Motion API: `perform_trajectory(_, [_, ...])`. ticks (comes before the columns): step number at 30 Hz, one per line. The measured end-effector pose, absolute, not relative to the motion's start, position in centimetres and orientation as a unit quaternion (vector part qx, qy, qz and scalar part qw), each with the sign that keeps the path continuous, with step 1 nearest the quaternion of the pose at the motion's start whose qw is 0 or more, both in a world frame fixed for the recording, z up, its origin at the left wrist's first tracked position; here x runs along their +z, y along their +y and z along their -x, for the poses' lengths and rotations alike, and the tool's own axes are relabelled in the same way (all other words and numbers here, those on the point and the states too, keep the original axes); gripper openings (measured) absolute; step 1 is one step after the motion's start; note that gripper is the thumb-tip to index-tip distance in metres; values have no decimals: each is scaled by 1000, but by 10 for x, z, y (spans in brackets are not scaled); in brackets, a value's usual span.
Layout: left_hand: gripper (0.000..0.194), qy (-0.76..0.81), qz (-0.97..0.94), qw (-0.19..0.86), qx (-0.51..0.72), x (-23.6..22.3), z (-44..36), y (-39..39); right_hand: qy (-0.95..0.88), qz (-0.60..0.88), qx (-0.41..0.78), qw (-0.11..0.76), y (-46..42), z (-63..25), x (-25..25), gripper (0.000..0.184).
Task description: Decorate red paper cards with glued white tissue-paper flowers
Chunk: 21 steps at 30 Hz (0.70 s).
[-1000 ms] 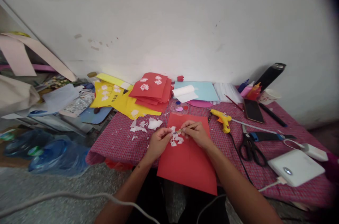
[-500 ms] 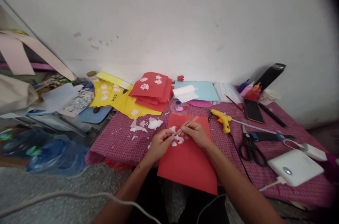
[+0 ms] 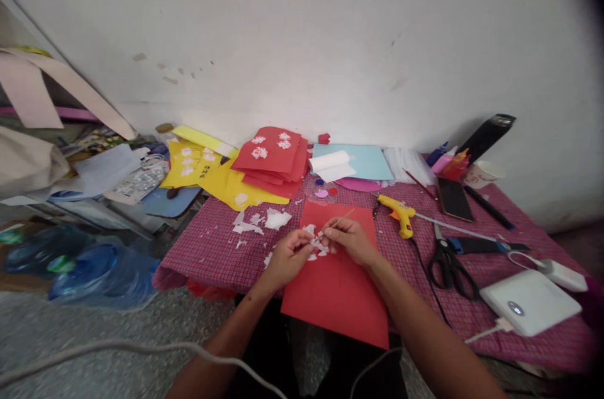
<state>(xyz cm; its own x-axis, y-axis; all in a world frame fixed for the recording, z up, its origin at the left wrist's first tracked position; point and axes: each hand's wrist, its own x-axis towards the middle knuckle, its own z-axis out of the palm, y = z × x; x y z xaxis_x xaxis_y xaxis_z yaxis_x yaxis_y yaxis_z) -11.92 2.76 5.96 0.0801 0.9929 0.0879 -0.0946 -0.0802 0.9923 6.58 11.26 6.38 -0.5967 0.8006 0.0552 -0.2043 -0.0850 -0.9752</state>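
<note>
My right hand pinches a thin wooden stick, whose upper end sticks out past the fingers. Opposite it, my left hand has thumb and forefinger closed around the stick's lower end; what lies between them is too small to make out, perhaps a white scrap. Both hands are over a red sheet of paper that overhangs the table's front edge. Torn white paper bits lie on the sheet between my hands, partly hidden by the fingers.
Larger white scraps lie to the left on the checked tablecloth. Behind is a stack of red cards with white flowers. To the right are a yellow glue gun, black scissors and a white power bank.
The stick has turned in my right hand and now shows thinner. My fingertips have shifted slightly; the whole view has moved a little.
</note>
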Motion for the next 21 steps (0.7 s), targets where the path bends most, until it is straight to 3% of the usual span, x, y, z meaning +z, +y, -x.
perform_trajectory(21, [20, 426, -529, 539, 498, 60, 118, 24, -607, 281, 650, 360, 111, -62, 67, 28])
